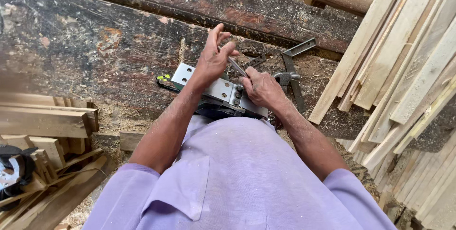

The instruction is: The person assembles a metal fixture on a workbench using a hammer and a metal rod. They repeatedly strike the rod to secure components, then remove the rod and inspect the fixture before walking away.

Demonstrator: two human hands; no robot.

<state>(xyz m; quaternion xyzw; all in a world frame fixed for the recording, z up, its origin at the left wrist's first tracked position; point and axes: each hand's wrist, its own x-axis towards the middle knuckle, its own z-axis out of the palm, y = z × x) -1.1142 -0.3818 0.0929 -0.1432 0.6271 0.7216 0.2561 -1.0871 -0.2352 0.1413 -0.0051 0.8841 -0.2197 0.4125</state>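
Both hands [237,75] on upturned planer [216,90]

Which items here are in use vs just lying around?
In use:
- left hand and right hand, both on a thin metal tool
- metal-plated power tool beneath them on the workbench

Lying about:
- stacked wooden slats, right
- metal clamp parts
- wood offcuts, left
- sawdust

I see a dark, sawdust-strewn workbench [85,45]; metal brackets [292,64] lie toward its right edge, a planer [216,92] at its near edge.
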